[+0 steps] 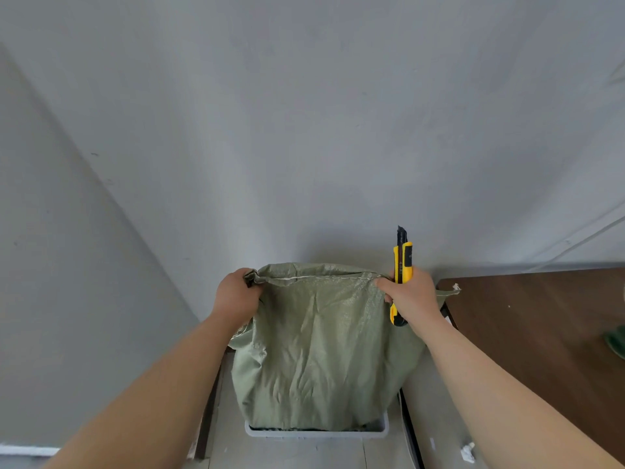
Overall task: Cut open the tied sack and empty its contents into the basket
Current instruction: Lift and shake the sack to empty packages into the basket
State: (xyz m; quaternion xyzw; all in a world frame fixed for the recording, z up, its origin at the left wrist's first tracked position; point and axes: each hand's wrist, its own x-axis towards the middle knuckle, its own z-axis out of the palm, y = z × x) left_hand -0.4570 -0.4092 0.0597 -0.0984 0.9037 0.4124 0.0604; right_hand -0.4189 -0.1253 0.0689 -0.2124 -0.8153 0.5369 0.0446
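Well, grey wall (304,130) behind. Brown desk (541,316) at right. Green woven sack (321,350) held up beside desk, lower end down inside white basket (316,434) on floor. Left hand (236,296), fingers curled tight on sack's top left corner. Right hand (411,296) fingers clamp opposite corner plus yellow utility knife (403,258), blade pointing up.
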